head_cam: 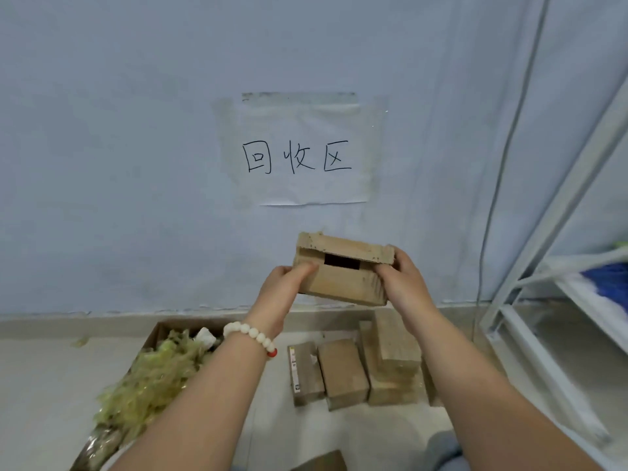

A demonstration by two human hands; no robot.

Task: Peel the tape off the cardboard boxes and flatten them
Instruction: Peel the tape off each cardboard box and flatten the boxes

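Observation:
I hold a small brown cardboard box (343, 270) up in front of the wall, tilted a little. Its flaps stand slightly apart, leaving a dark gap in the middle. My left hand (282, 294), with a white bead bracelet on the wrist, grips the box's left end, thumb on the front face. My right hand (401, 283) grips the right end, fingers curled round the corner. Below on the floor lie several more small cardboard boxes (343, 372), closed and side by side.
A large open carton (154, 338) at the lower left is heaped with crumpled yellowish tape (153, 379). A handwritten paper sign (299, 154) is taped to the pale wall. A white metal shelf frame (557, 300) stands at the right, a cable hanging beside it.

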